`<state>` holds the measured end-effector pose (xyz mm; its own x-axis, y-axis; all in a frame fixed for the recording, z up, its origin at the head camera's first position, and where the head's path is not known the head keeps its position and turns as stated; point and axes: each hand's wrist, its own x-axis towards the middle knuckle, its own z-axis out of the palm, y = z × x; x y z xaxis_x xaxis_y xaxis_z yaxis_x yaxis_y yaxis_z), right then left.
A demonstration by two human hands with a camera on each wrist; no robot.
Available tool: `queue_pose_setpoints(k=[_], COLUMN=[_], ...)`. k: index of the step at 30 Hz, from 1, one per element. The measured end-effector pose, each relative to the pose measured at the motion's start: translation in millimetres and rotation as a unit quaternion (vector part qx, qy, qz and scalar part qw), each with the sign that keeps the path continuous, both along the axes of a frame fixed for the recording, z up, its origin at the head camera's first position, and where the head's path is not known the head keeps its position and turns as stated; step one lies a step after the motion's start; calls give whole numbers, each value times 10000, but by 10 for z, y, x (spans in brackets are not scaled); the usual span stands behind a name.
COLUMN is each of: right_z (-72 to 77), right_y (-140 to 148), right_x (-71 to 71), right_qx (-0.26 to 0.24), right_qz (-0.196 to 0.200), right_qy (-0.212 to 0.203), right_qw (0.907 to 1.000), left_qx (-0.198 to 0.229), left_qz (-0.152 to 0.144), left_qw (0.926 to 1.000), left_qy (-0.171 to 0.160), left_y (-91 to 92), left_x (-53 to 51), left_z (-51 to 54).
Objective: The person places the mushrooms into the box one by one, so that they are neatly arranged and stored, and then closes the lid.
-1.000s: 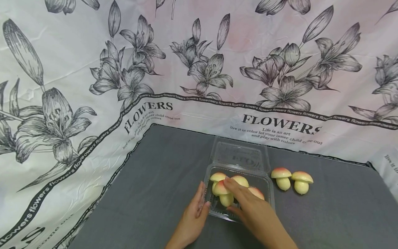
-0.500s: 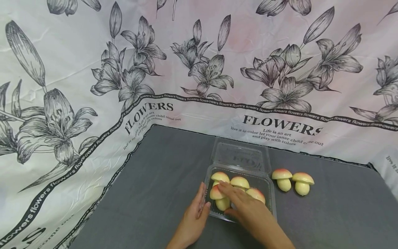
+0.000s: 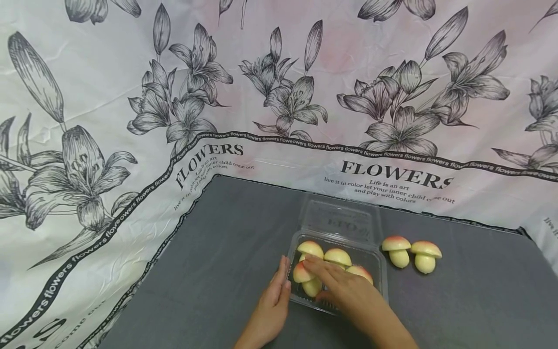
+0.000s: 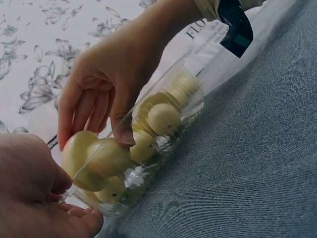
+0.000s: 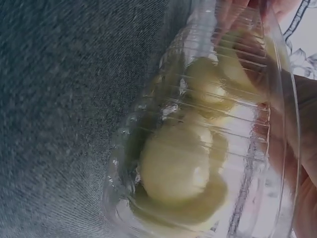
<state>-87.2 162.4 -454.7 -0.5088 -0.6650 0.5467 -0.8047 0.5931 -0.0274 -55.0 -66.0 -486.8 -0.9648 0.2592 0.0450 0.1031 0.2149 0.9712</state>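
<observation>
Mushroom [image 3: 310,285] in near left part of clear box [image 3: 381,271]; right hand [image 3: 346,289] pinches it, thumb opposite fingers. Left hand [image 3: 271,303] fairly straight-fingered against box's left wall. Mushroom probably light, firm, slick; rounded cap likely best hold.

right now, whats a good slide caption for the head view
Left hand against an open clear box, right hand holding a mushroom-shaped piece inside, two more pieces outside.

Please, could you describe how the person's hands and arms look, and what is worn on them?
Both the left hand and the right hand are without gloves. The left wrist view shows a broad dark band and pale material on the right forearm.
</observation>
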Motion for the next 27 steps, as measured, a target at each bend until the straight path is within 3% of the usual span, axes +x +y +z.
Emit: queue_pose_setpoints(k=[13, 27], right_z=[-29, -67], right_y=[12, 40], right_x=[-43, 7], right_qx=[228, 616], right_qz=[536, 561], right_qy=[-29, -283], right_qw=[9983, 9961], left_qx=[-17, -1], left_qz=[63, 63], left_qw=[10000, 9999], left_qy=[-48, -83], left_y=[10, 22], left_x=[6, 5], left_z=[-22, -16])
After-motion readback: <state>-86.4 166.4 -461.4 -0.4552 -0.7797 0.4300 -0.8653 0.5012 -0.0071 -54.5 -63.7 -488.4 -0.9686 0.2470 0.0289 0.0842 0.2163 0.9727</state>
